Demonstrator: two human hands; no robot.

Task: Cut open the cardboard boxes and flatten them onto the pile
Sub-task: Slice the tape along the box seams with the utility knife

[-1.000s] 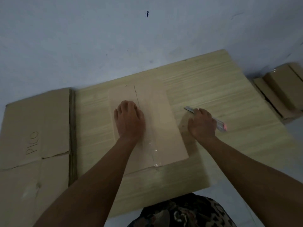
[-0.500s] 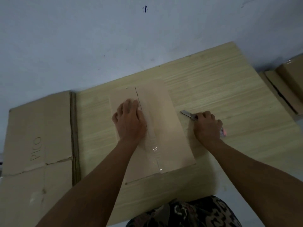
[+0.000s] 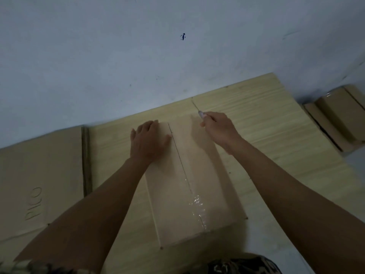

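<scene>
while left hand (image 3: 148,139) presses flat taped cardboard box (image 3: 197,184), right hand (image 3: 218,127) grips knife (image 3: 201,113).

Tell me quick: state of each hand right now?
Left hand: open, pressed flat on the box.
Right hand: closed around the knife.

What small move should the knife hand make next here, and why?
Probably bring the blade onto the far end of the taped seam and draw it toward the body: the right hand holds the knife past the box, the left hand presses it flat, tape looks uncut.
</scene>
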